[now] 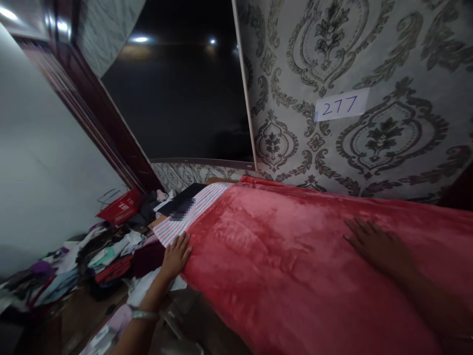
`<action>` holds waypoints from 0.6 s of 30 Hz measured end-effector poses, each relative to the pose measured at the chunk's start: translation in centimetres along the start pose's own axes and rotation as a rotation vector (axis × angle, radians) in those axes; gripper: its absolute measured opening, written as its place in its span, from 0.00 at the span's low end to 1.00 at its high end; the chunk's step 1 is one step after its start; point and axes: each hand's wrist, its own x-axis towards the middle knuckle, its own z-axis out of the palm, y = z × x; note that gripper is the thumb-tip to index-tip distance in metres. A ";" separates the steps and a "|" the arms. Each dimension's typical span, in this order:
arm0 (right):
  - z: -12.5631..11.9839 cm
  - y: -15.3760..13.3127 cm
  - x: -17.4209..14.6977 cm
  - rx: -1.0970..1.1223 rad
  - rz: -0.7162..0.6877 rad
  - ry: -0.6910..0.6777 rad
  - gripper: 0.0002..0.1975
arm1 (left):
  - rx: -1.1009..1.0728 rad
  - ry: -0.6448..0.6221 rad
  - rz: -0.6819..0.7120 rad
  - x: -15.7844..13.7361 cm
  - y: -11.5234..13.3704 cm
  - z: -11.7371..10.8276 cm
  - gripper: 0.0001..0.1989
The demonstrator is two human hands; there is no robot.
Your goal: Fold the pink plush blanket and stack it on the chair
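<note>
- Blanket (pixel 266 246), centre to right: red, mottled pinkish.
- Cloth (pixel 205 202), left of centre: pale, coloured stripes.
- Wallpaper (pixel 306 54), upper right: light grey, dark damask.
- Basket (pixel 120 208), left: red.

Head-worn view, forward and down, near red blanket (pixel 277 266), apparently tilted

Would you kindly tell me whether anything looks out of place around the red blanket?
Yes, the clothes heaped on the left, near a red basket, look untidy: they lie jumbled together, while the red blanket is spread out.

The fleece blanket (pixel 291 276) lies before the wall (pixel 288 98), heaped clothes (pixel 114 268) to its left, a basket (pixel 120 207) behind them; a paper label (pixel 342 104) is on the wall, right of the television (pixel 185 98).
</note>
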 end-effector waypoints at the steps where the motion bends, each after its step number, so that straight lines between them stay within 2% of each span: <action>1: -0.2 -0.1 0.0 0.002 0.004 -0.016 0.36 | -0.005 0.016 -0.019 -0.7 -0.5 0.2 0.28; 4: -1.1 -0.6 -0.1 0.002 0.029 -0.065 0.35 | -0.083 0.064 -0.057 -1.8 -1.3 0.6 0.27; 7: -2.0 -1.1 -0.3 0.000 0.039 -0.059 0.32 | -0.263 0.144 -0.135 -1.7 -1.9 0.5 0.27; 9: -2.8 -1.5 -0.4 -0.002 0.031 -0.065 0.31 | -0.459 0.223 -0.209 -1.4 -2.2 0.2 0.26; 12: -3.9 -2.2 -0.7 -0.022 0.059 -0.148 0.31 | -0.835 0.302 -0.309 -1.2 -2.6 -0.1 0.25; 15: -4.6 -3.3 -1.5 -0.051 0.073 -0.216 0.30 | -1.040 0.277 -0.331 -1.7 -2.9 0.1 0.26; 18: -4.4 -4.3 -3.3 -0.059 -0.024 -0.201 0.30 | -1.155 0.213 -0.312 -2.6 -3.1 0.6 0.32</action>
